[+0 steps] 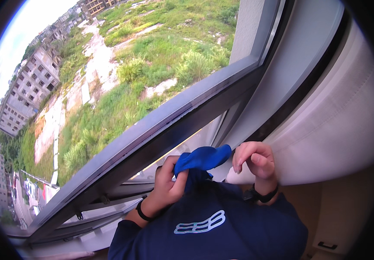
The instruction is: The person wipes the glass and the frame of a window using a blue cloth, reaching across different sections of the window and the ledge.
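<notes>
My left hand (170, 181) grips a bright blue cloth (205, 158) between thumb and fingers, in front of my dark blue shirt. The cloth bunches at that hand, and its free end stretches toward the right. Just beyond that end, my right hand (255, 159) is raised with fingers bent and apart, holding nothing that I can see. A narrow gap seems to lie between it and the cloth. The lower folds of the cloth hang against the shirt and are partly hidden by the left hand.
A tilted window frame (152, 125) with dark edges crosses close ahead, its pane showing grass and buildings outside. To the right hangs a pale curtain (321, 121) beside the right hand. A cabinet with a dark handle (327, 245) stands at the lower right.
</notes>
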Tool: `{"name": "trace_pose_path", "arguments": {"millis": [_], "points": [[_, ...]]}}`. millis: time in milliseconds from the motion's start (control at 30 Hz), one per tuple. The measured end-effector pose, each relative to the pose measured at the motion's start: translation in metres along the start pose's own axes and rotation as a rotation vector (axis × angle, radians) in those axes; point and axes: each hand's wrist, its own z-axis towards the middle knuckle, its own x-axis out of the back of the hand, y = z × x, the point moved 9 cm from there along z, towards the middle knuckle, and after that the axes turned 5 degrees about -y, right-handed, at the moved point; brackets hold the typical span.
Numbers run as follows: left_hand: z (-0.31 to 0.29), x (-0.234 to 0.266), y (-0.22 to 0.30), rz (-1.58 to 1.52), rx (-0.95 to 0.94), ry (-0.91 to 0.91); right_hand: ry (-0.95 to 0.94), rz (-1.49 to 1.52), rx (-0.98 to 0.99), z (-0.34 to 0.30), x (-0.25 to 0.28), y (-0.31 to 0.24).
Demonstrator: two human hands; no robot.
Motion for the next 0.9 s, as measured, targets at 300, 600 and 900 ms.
{"name": "trace_pose_path", "arguments": {"millis": [300,600,900], "points": [[0.005,-0.067,0.031,0.160,-0.304,-0.555,-0.294,-0.299,-0.592,-0.023,-0.035,0.133],[0.013,-0.101,0.011,0.261,-0.157,-0.711,-0.347,-0.906,-0.303,-0.030,-0.004,0.154],[0.003,-0.116,0.023,0.242,-0.284,-0.821,-0.058,-1.096,-0.041,-0.006,-0.008,0.044]]}}
